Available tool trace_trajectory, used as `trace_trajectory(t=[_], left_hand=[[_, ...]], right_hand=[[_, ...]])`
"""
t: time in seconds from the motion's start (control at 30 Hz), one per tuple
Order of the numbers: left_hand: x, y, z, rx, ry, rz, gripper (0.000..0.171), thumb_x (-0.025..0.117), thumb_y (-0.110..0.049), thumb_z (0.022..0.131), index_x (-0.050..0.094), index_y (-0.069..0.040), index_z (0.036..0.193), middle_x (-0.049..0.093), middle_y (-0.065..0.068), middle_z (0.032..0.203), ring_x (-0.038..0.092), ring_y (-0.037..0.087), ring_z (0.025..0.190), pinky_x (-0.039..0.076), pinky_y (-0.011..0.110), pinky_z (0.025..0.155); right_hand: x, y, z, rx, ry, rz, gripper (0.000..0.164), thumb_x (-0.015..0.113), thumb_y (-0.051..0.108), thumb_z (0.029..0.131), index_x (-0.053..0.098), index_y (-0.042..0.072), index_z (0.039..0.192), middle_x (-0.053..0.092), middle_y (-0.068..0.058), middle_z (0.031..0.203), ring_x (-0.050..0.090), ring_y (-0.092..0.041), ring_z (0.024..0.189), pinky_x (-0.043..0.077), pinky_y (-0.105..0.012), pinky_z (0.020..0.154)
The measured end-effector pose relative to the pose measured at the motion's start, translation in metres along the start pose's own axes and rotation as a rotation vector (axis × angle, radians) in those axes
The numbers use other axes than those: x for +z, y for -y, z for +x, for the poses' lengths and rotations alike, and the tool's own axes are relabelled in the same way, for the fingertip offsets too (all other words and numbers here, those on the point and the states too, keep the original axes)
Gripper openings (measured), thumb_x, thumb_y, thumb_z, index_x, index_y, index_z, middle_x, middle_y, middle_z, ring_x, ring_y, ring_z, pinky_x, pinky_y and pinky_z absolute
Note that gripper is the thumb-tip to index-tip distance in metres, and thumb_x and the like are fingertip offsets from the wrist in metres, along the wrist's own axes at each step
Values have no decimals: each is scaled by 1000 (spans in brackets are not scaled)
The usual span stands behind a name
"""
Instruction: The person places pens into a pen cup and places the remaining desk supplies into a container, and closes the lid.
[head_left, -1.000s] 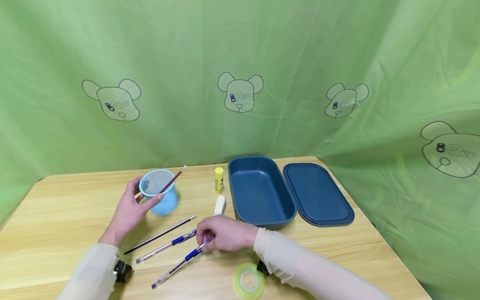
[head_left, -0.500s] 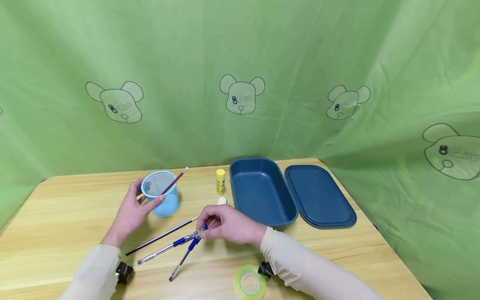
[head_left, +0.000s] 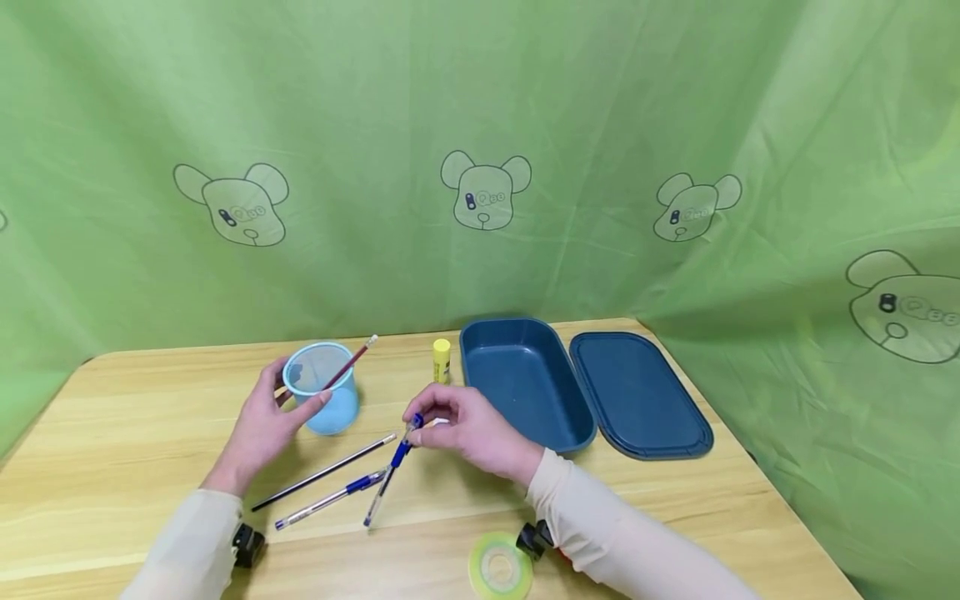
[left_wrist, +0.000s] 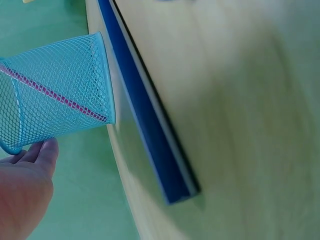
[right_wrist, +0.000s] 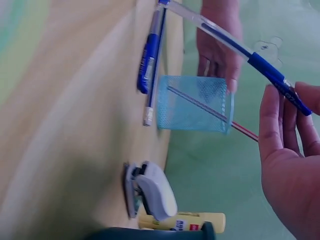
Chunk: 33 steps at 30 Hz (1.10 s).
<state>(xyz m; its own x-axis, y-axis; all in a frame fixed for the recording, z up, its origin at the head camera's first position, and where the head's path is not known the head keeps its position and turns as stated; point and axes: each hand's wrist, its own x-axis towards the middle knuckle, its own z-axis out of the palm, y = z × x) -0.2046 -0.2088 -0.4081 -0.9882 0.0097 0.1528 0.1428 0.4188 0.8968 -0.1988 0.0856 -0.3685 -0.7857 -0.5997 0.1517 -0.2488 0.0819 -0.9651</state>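
My left hand (head_left: 258, 429) grips the light blue mesh pen cup (head_left: 333, 414) near its rim, thumb in front. The cup stands upright on the table with a dark red pencil (head_left: 352, 362) leaning in it. Between thumb and fingers, my right hand (head_left: 476, 433) pinches a clear ballpoint pen (head_left: 381, 494) with a blue grip, raised and slanting, its lower end toward me. Another blue-gripped pen (head_left: 322, 503) lies on the table, beside a dark pencil (head_left: 318, 475). In the right wrist view the held pen (right_wrist: 225, 37) is well above the table surface.
A blue box (head_left: 525, 379) stands at the back right, its lid (head_left: 641, 396) beside it. The yellow glue stick (head_left: 442, 360) is upright left of the box. A white stapler (right_wrist: 157, 192) is mostly hidden in the head view. A tape roll (head_left: 480, 577) lies near the front.
My right hand has lifted the pen from the table, bringing it more upright and slightly up and right. The left hand keeps its hold on the cup.
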Motion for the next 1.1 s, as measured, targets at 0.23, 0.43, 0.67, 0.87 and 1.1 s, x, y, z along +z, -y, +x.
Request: trace_trajectory(t=[0.23,0.43,0.67,0.87,1.1], left_hand=[[-2,-1,0,-5,3,21,96,73,-39,89,16,5,152,34,28,146,31,42,136,26,57,113],[-2,-1,-1,0,2,34,96,73,-39,89,16,5,152,35,28,146,31,42,136,26,58,112],[-2,1,-2,-9,9,26,99,73,-40,88,14,5,152,32,29,147,31,43,136,27,56,113],[-1,1,-2,-8,9,19,98,73,-41,89,14,5,153,31,29,148,31,44,136,27,56,113],[0,0,-1,4,8,34,95,72,-39,90,15,6,152,34,29,146,32,43,136,27,56,113]], right_hand=[[-10,15,7,-30,-74,58,20,71,-5,86,64,-7,105,65,-11,98,63,-19,88,56,-24,73],[-17,27,14,-63,-161,58,21,70,-7,86,64,-6,106,64,-12,101,62,-21,88,56,-27,78],[-23,38,27,-72,-244,93,21,68,-9,87,63,-7,107,63,-14,100,63,-21,87,56,-27,77],[-22,39,39,-88,-310,127,21,68,-9,87,62,-7,108,61,-14,98,64,-22,88,58,-34,82],[-21,37,50,-99,-430,97,21,70,-6,87,64,-1,106,63,-12,98,63,-21,87,57,-36,82]])
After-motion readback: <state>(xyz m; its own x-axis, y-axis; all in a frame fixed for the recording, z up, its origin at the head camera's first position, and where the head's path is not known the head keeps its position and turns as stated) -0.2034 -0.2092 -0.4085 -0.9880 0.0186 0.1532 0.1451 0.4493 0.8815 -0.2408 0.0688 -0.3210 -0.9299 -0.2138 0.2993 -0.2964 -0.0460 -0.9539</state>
